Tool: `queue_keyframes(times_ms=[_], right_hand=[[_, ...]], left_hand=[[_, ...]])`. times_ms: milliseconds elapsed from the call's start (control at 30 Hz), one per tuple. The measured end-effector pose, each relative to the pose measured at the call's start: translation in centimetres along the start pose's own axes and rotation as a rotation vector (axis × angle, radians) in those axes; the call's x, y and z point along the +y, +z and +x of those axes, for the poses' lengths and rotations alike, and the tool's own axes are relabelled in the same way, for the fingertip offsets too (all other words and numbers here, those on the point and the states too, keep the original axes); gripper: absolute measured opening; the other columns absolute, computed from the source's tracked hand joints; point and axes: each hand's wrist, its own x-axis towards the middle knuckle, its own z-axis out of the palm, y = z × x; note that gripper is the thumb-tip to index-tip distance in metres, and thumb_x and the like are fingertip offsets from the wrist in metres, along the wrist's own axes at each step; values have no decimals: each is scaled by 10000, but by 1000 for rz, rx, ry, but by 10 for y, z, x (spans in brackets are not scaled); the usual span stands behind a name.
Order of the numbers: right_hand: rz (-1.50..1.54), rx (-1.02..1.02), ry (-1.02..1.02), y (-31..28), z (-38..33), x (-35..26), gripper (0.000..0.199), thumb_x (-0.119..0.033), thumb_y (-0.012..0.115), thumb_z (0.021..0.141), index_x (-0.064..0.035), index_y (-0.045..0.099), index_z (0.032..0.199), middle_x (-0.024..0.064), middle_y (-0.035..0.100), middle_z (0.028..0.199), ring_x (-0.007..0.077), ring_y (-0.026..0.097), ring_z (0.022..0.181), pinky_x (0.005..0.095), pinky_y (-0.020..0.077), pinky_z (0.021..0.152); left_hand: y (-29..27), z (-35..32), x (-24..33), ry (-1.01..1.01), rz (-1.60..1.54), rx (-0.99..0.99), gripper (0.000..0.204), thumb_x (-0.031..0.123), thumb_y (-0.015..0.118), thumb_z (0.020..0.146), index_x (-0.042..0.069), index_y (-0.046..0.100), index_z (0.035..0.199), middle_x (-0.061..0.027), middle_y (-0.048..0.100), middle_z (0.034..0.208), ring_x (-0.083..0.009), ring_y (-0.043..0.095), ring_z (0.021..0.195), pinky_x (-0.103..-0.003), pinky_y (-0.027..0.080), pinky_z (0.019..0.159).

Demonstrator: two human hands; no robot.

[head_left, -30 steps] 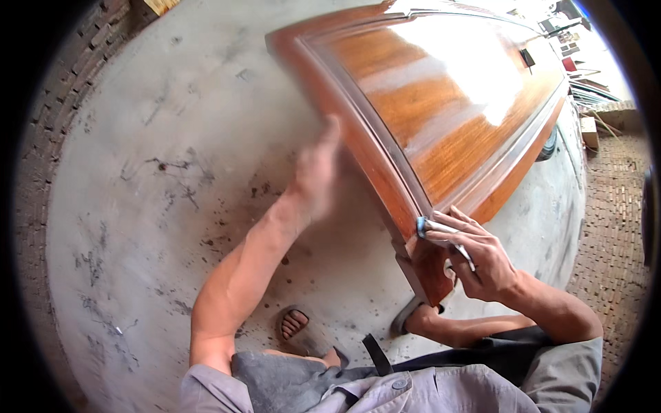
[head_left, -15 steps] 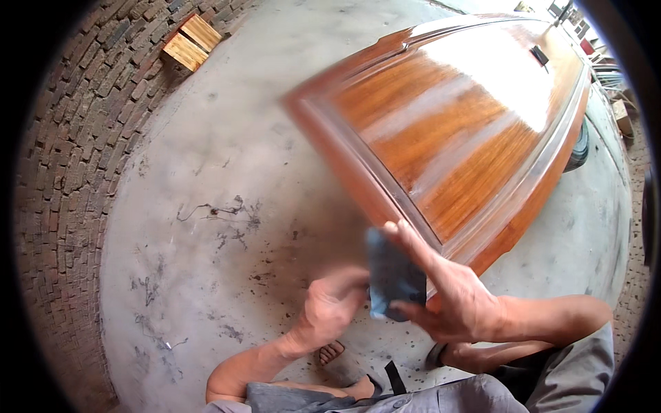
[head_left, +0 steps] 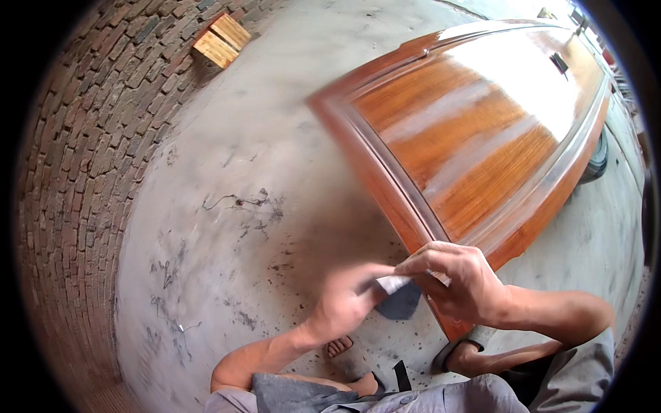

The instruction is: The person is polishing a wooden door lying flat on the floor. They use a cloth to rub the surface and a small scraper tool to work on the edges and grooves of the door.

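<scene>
Between my two hands, just off the near corner of a glossy brown wooden door panel [head_left: 475, 203], is a blue-grey sheet of sandpaper [head_left: 401, 304]. Its pale back shows where it bends at the top. My left hand [head_left: 346, 297], smeared by motion, is closed on the sheet's left side. With thumb and fingers curled together, my right hand [head_left: 463, 279] grips the upper right part, in front of the door's near edge. Whitish dull streaks cross the door's recessed panel and its raised frame moulding.
A small dark block [head_left: 559, 64] lies on the door's far part. Under its right side sits a dark round object [head_left: 596, 160]. A slatted wooden stool [head_left: 222, 40] stands by the brick wall [head_left: 89, 151] at left. My sandalled foot [head_left: 339, 346] is below my hands.
The sheet, flat and upright before, is now bent over with its pale back showing. My hands have come closer together. The whole view has shifted slightly.
</scene>
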Motion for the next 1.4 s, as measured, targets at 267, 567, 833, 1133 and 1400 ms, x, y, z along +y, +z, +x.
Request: queue_keyframes(times_ms=[267, 567, 833, 1133, 1400], right_hand=[[-316, -24, -248, 6, 6, -10, 394, -64, 806, 798, -133, 696, 1170, 81, 666, 1267, 295, 666, 1121, 403, 570, 903], [162, 16, 349, 5, 11, -20, 138, -26, 718, 940, -37, 673, 1070, 76, 684, 979, 156, 693, 826, 308, 566, 690], [-452, 223, -374, 2, 14, -7, 207, -18, 773, 788, -56, 679, 968, 72, 612, 925, 240, 630, 747, 358, 531, 628], [-455, 173, -524, -40, 27, 36, 214, -193, 719, 837, -79, 638, 999, 71, 583, 1026, 221, 606, 963, 358, 531, 763], [-882, 425, -56, -217, 17, 191, 382, -87, 541, 994, -42, 586, 1371, 210, 593, 1375, 397, 512, 1351, 530, 388, 1161]], left_hand=[[-3, -1, 12, -156, -749, 69, 279, 128, 580, 1064, -32, 630, 1287, -119, 677, 1239, -198, 646, 1154, -347, 547, 979], [-2, -10, 8, 71, -119, 145, 220, 57, 635, 1035, -30, 638, 1238, -88, 719, 1180, -122, 671, 1067, -301, 552, 957], [3, 16, 21, -172, -454, 201, 164, 85, 627, 1028, 8, 663, 1169, -88, 719, 1113, -151, 690, 972, -313, 575, 877], [41, 52, 77, -214, -516, 370, 157, 147, 613, 1039, 69, 688, 1153, -12, 708, 1018, -96, 647, 891, -282, 528, 824], [67, 71, 56, -63, 217, 748, 69, 114, 584, 1040, 61, 575, 997, 6, 609, 853, -69, 578, 757, -264, 507, 690]])
